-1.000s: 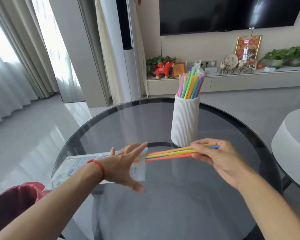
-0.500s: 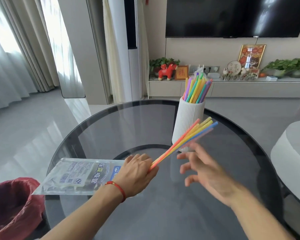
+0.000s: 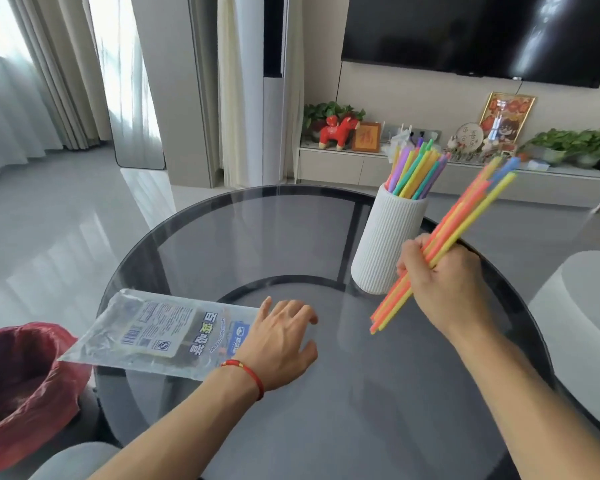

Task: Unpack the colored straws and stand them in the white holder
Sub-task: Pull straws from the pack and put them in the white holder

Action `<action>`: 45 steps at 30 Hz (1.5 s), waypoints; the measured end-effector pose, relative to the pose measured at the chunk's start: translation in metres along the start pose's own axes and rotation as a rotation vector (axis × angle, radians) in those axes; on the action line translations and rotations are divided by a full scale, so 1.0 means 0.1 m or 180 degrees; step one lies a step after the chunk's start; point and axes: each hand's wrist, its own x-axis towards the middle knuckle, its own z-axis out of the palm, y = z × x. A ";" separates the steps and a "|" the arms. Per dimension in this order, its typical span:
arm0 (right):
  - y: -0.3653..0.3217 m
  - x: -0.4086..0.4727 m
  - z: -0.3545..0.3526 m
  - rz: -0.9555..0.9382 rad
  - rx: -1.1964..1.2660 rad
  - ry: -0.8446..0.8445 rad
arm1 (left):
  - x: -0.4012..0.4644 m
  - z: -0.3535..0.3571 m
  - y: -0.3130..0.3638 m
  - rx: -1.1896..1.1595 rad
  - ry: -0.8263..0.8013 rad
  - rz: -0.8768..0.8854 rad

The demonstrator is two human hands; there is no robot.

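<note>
My right hand grips a bundle of colored straws near its middle; the bundle tilts up to the right, just right of the white ribbed holder. Several colored straws stand in that holder, fanned out at the top. My left hand rests with loose fingers on the right end of the clear plastic straw bag, which lies flat on the round dark glass table.
A red-lined bin stands at the table's left edge. A pale rounded seat is to the right. Behind are a TV console with plants and ornaments, and curtains at the left.
The straw bundle passed from my left hand to my right hand, which lifted it up and right beside the holder. My left hand dropped onto the bag's end.
</note>
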 end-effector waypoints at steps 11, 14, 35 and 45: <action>0.14 -0.37 0.27 0.0973 0.1031 -0.0422 | -0.17 -0.43 -0.06 0.0208 -0.0587 0.0303; 0.02 -0.48 0.37 0.1568 0.1586 -0.0750 | -0.26 -0.57 -0.31 0.0464 -0.1237 0.0151; -0.19 -0.80 0.64 0.3693 0.4231 -0.1746 | 0.36 -1.39 0.38 0.3260 -0.0055 0.1768; -0.21 -0.79 0.75 0.3507 0.4053 -0.1502 | 0.28 -1.19 0.32 0.3194 0.0228 0.1731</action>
